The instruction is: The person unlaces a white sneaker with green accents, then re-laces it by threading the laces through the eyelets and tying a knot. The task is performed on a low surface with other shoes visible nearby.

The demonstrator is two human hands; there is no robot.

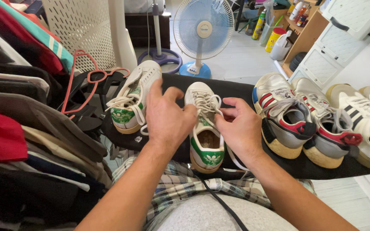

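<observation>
Forearms are reaching up from the lower edge of the head view, above a lap in grey and plaid cloth with a thin black cord point(221, 201) lying across it. Left hand point(165, 117) is resting against the left side of a white sneaker with green heel tab point(205, 128), fingers curled loosely at its lace area. Right hand point(240, 126) is pinching the white laces point(206, 102) on the shoe's right side, so both hands are closing on the one shoe, close together but not touching. This sneaker is standing upright, toe pointing away, on a black padded board point(236, 87) directly in front of the person; its tongue and heel are carrying green patches.

Its matching white sneaker point(131, 96) is lying tilted just to the left. To the right, a pair of silver shoes with red stripes point(298, 117) is sitting on the same board, and white shoes with black stripes point(367, 117) are lying beyond them.

Packages: a yellow canister with a red lid point(275, 39) and a green and yellow spray can point(259, 25) are standing near a wooden shelf point(307, 36) at upper right, which is holding small bottles too blurred to read. A pale blue standing fan point(203, 30) is occupying the white tiled floor point(245, 60). Folded and hanging clothes point(18, 107), with a red hanger point(80, 77), are filling the left side beside a white perforated basket point(84, 30).
</observation>
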